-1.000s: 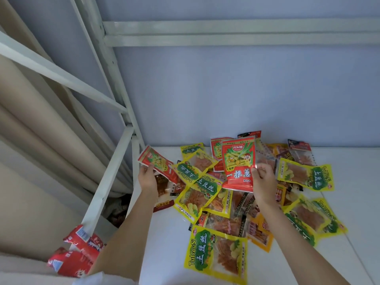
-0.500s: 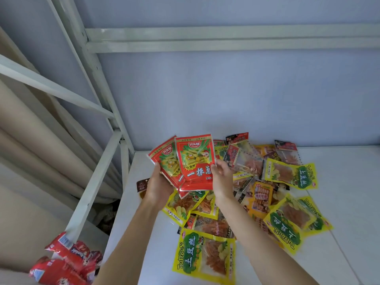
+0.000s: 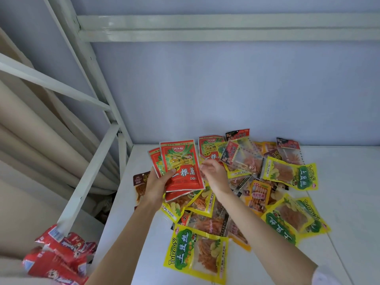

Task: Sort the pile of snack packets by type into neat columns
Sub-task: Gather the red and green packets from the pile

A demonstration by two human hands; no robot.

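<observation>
A loose pile of snack packets (image 3: 242, 190) covers the white table (image 3: 347, 182): yellow-green ones, red ones, orange ones and clear ones with dark tops. My left hand (image 3: 156, 186) grips a small stack of red packets (image 3: 181, 163) above the pile's left edge, thumb on the front one. My right hand (image 3: 213, 175) hovers just right of that stack with fingers loosely spread, holding nothing. Another red packet (image 3: 207, 146) lies behind it in the pile. A yellow-green packet (image 3: 195, 256) lies nearest to me.
A white metal frame (image 3: 107, 112) rises along the table's left edge, with beige curtain (image 3: 30, 140) behind it. Red wrappers (image 3: 59, 258) lie low at the left, off the table. A blue-grey wall (image 3: 226, 89) backs the table. Bare tabletop shows at the right.
My right hand carried a red packet leftward from the pile and added it to the one in my left hand, then let go. The camera view shifted slightly.
</observation>
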